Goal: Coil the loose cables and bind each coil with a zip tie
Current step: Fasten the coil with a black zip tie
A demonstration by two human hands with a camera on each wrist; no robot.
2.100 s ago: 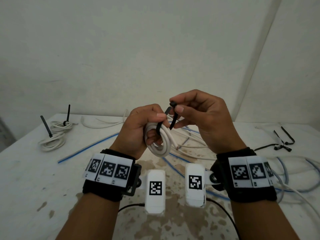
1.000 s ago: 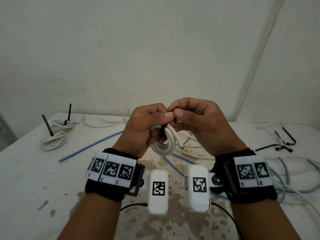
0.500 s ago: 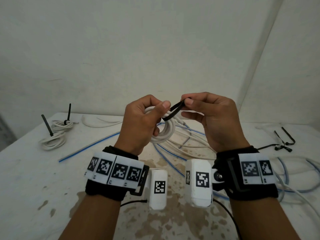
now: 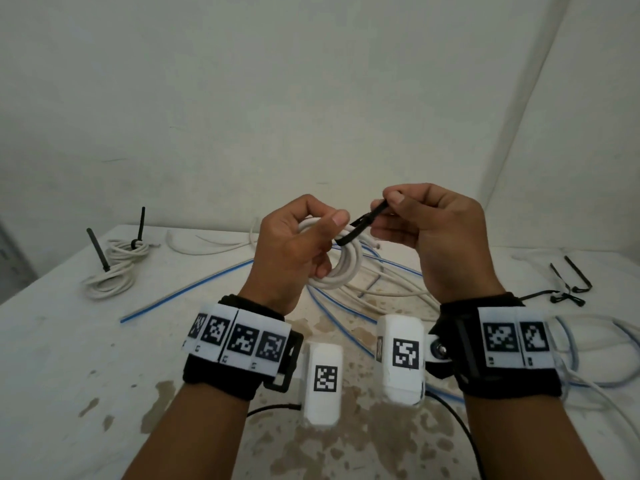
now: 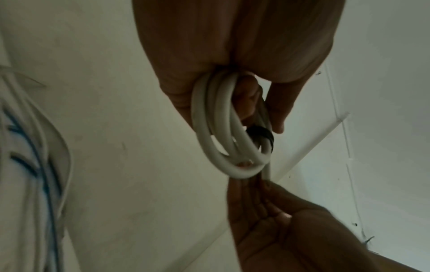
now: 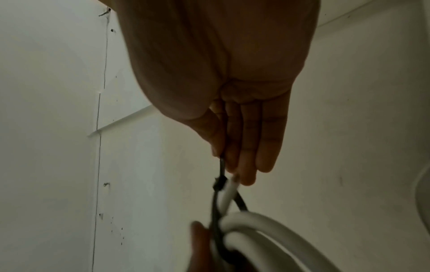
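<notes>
Cable coil [image 4: 341, 268] is sitting clenched in the left hand [image 4: 294, 247] so its loops stay gathered while the right hand [image 4: 429, 237] is pinching the zip tie [image 4: 360, 225] tail, likely cinching it.

Stained white table [image 4: 52, 358] bears a tied coil [image 4: 114, 268], loose cables [image 4: 363, 289], seemingly spare ties [image 4: 568, 285].
</notes>
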